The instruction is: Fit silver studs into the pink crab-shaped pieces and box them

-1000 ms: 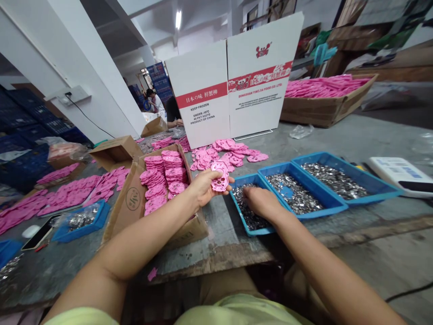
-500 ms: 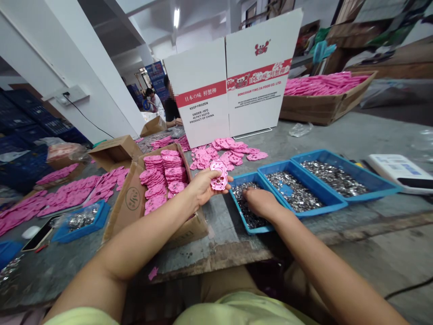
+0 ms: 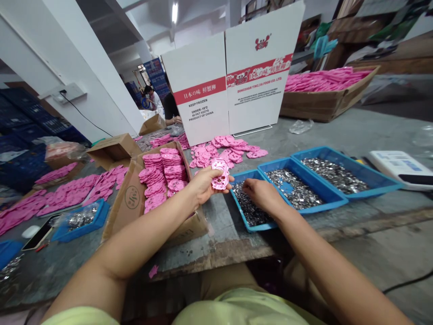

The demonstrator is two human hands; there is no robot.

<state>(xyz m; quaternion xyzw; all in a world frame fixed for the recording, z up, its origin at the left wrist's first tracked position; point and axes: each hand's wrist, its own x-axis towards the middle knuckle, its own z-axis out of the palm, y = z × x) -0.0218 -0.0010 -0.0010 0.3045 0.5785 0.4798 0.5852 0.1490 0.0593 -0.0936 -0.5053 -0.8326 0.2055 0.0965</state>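
Note:
My left hand [image 3: 205, 186] is closed on a pink plastic plate [image 3: 219, 174] with cut-out holes, held upright near the left tray. My right hand [image 3: 262, 193] hovers over the leftmost blue tray [image 3: 252, 229], which is full of small shiny metal pieces [image 3: 244, 201]. Its fingertips are pinched together, and whatever they hold is too small to make out. Left of my left hand, an open cardboard box [image 3: 126, 194] contains stacks of similar pink plates [image 3: 156, 175]. More pink plates [image 3: 225, 151] lie loosely piled behind my left hand.
Two more blue trays [image 3: 304, 208] [image 3: 375, 194] of metal pieces stand to the right, beside a white scale [image 3: 399, 164]. A white printed carton [image 3: 203, 108] stands upright behind. Pink plates fill a box [image 3: 314, 106] at back right. A co-worker [image 3: 172, 108] sits behind the carton.
My right hand has risen a little out of the metal pieces in the left tray, its fingers pinched. My left hand holds the pink plate in nearly the same place.

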